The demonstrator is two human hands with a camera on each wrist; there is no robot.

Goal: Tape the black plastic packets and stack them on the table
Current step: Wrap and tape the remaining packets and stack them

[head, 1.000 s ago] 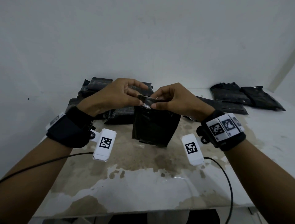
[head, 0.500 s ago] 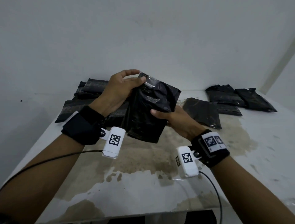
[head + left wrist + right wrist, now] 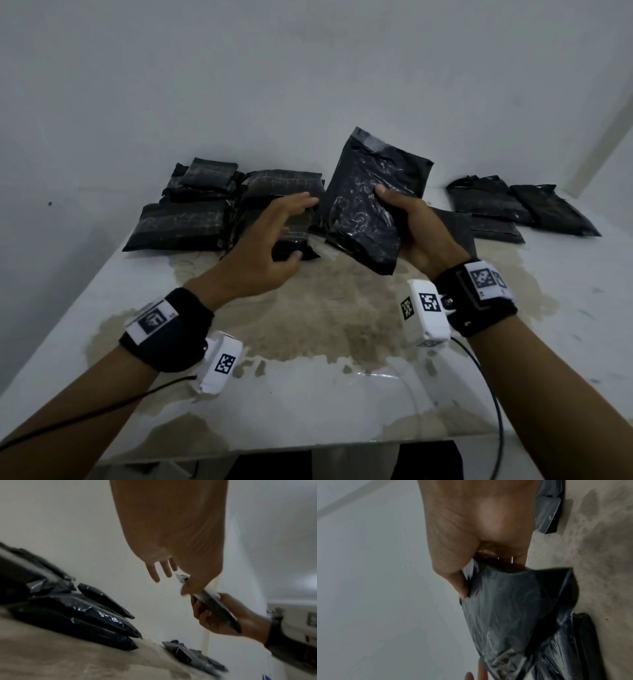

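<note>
My right hand [image 3: 407, 219] grips a black plastic packet [image 3: 366, 198] by its lower right side and holds it tilted above the table, a strip of clear tape [image 3: 371, 140] across its top edge. The right wrist view shows the thumb pressed on that packet [image 3: 513, 608]. My left hand [image 3: 274, 236] hovers just left of the packet with fingers spread and holds nothing; its fingers [image 3: 152, 572] reach out in the left wrist view. A stack of black packets [image 3: 205, 209] lies at the back left of the table.
More black packets [image 3: 513, 205] lie flat at the back right. The white table [image 3: 308, 394] has a large brown stain in its middle. A white wall stands close behind, and cables run from both wrist cameras.
The left hand has let go of the packet's top and dropped to its left, fingers spread. The right hand has raised the packet and swung it to the right.
</note>
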